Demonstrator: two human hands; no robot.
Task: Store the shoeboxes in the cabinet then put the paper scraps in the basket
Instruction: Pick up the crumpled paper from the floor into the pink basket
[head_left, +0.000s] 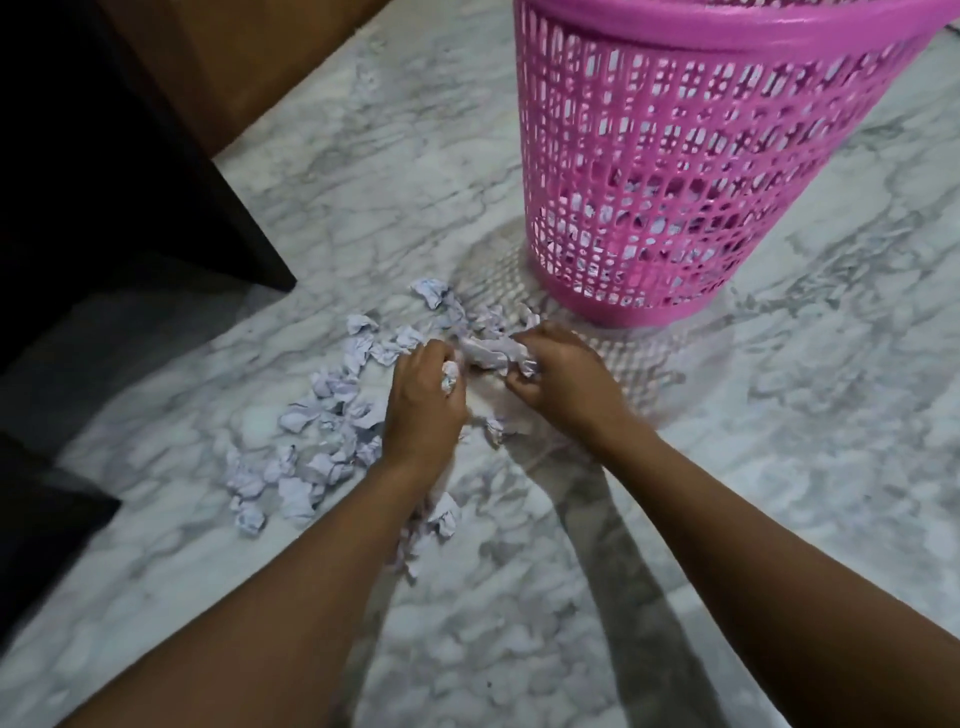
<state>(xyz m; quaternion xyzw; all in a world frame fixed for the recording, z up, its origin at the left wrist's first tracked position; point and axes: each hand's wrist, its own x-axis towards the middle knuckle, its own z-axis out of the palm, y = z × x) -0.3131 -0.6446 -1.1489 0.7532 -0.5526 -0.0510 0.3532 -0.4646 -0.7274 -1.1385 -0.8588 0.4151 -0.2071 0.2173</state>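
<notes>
Several crumpled white paper scraps (322, 431) lie scattered on the marble floor, left of and below my hands. My left hand (423, 400) is closed around a scrap that shows between its fingers. My right hand (558, 376) grips a bunch of scraps at its fingertips, just in front of the pink lattice basket (691, 171). The basket stands upright at the upper right, and some paper shows through its holes near the bottom. No shoeboxes are in view.
Dark wooden furniture (130, 171) fills the upper left, its corner reaching the floor near the paper pile. Another dark edge (41, 530) juts in at the left. Grey-veined marble floor (779, 467) spreads to the right and below.
</notes>
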